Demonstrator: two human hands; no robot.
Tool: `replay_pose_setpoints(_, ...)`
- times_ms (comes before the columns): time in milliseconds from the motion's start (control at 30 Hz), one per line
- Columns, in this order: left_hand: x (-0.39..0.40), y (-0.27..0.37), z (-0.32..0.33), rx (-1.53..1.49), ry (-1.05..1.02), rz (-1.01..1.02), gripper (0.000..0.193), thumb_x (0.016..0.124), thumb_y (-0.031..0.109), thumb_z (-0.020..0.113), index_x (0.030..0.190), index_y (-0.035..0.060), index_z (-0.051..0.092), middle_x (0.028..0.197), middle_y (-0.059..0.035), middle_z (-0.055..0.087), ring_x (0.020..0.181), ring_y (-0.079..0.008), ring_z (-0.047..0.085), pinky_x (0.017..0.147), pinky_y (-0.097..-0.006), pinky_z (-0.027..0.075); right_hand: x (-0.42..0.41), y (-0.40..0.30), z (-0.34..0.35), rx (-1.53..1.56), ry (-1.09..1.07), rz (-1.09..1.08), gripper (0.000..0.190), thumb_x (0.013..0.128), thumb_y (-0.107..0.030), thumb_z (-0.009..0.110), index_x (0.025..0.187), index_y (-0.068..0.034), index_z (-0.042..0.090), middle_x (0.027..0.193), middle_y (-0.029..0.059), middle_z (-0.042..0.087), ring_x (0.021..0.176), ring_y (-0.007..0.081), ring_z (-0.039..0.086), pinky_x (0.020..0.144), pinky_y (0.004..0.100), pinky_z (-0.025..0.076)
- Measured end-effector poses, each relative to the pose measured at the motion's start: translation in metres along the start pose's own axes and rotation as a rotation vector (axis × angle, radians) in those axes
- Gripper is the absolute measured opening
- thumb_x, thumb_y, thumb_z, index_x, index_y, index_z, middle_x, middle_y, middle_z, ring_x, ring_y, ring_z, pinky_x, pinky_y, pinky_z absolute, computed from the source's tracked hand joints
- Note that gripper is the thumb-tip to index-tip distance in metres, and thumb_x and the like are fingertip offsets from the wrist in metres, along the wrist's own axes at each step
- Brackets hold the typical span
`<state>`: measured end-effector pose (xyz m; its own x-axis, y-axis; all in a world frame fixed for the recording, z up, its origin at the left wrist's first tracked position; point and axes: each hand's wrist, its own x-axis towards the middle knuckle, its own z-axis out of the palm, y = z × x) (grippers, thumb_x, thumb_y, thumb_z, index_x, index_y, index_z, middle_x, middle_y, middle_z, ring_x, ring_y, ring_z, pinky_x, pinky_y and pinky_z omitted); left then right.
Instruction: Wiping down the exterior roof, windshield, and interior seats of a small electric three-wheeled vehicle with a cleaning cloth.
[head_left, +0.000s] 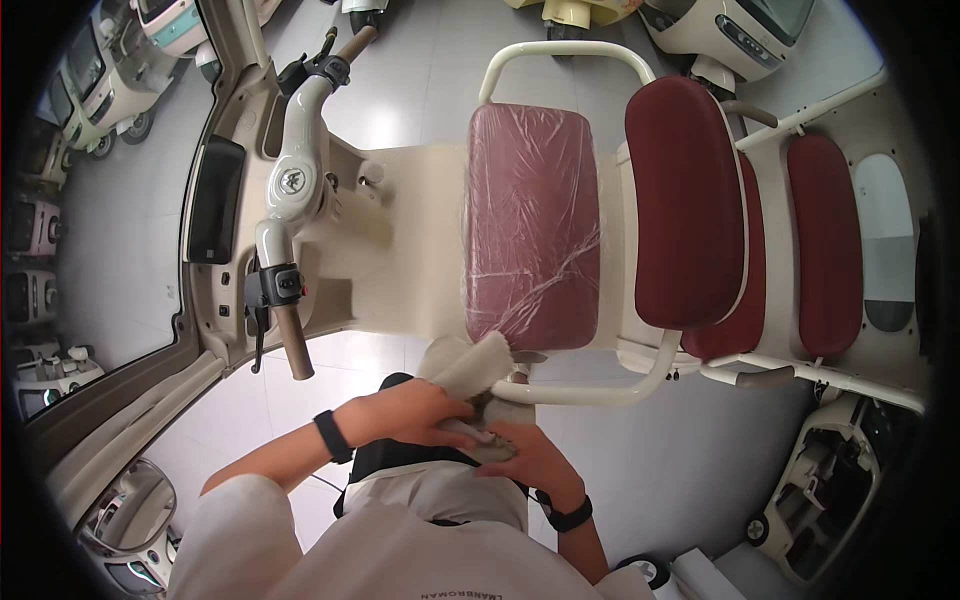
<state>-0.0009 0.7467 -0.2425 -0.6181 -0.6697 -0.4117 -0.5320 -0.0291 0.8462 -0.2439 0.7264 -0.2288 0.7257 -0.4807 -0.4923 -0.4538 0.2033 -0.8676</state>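
Observation:
A grey-beige cloth (469, 367) is bunched between my two hands, in front of my waist. My left hand (409, 412) grips its upper part, and my right hand (525, 457) pinches its lower folds. The cloth's free end reaches the near edge of a red seat cushion (532, 225) wrapped in clear plastic film. Beside the cloth runs the cream tubular armrest (592, 394) of the seat. All this belongs to a small cream electric tricycle with handlebars (292, 180) at the left.
A dark red backrest (682, 202) and a rear backrest (825, 244) stand to the right. The windshield frame (202, 225) and a round mirror (131, 502) are on the left. Other small vehicles (731, 34) surround this one.

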Motion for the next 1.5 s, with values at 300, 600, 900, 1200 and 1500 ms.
replay_pose_setpoints(300,-0.125,0.028,-0.061,0.12,0.154,-0.259,0.03,0.078,0.029,0.075,0.096,0.0056,0.068,0.072,-0.0192,0.064,0.072,-0.039,0.063,0.063,-0.0432,0.05,0.043,0.026,0.03,-0.176,-0.16,-0.258,0.035,0.077,-0.017,0.077,0.104,0.001,0.064,0.096,0.0123,0.067,0.084,0.0259,0.064,0.078,0.0352,0.05)
replay_pose_setpoints(600,-0.22,0.015,-0.043,0.081,1.241,-0.572,0.024,0.083,0.008,0.066,0.105,-0.0001,0.058,0.095,-0.0182,0.061,0.086,-0.0312,0.059,0.077,-0.0372,0.047,0.113,-0.046,0.065,0.148,0.221,-0.342,0.024,0.078,-0.008,0.07,0.087,0.001,0.05,0.081,0.0113,0.053,0.074,0.0229,0.052,0.071,0.0319,0.045)
replay_pose_setpoints(900,-0.09,-0.061,-0.054,0.463,1.425,-0.703,0.057,0.081,0.012,0.068,0.132,0.0005,0.045,0.124,-0.0233,0.048,0.119,-0.0419,0.043,0.103,-0.0475,0.035,0.227,-0.032,0.147,0.151,0.187,-0.364,0.05,0.087,-0.006,0.057,0.136,-0.003,0.045,0.092,0.0278,0.065,0.084,0.0453,0.063,0.078,0.0487,0.05)
replay_pose_setpoints(1200,-0.09,-0.079,0.033,0.144,1.526,-0.607,0.062,0.091,0.013,0.058,0.14,-0.0085,0.027,0.131,-0.0358,0.046,0.118,-0.0509,0.05,0.098,-0.0488,0.041,0.183,0.002,0.174,0.198,-0.056,-0.062,0.052,0.089,0.0,0.049,0.14,-0.001,0.042,0.122,0.0318,0.056,0.114,0.0457,0.055,0.094,0.0462,0.046)
replay_pose_setpoints(1500,-0.088,-0.092,-0.011,-0.123,1.52,-0.722,0.045,0.099,0.018,0.05,0.128,-0.0113,0.029,0.114,-0.0362,0.053,0.105,-0.0472,0.055,0.091,-0.0443,0.042,0.262,-0.069,0.142,0.177,0.269,-0.501,0.061,0.088,0.004,0.043,0.148,-0.003,0.031,0.143,0.0268,0.04,0.129,0.0434,0.043,0.108,0.0435,0.038)
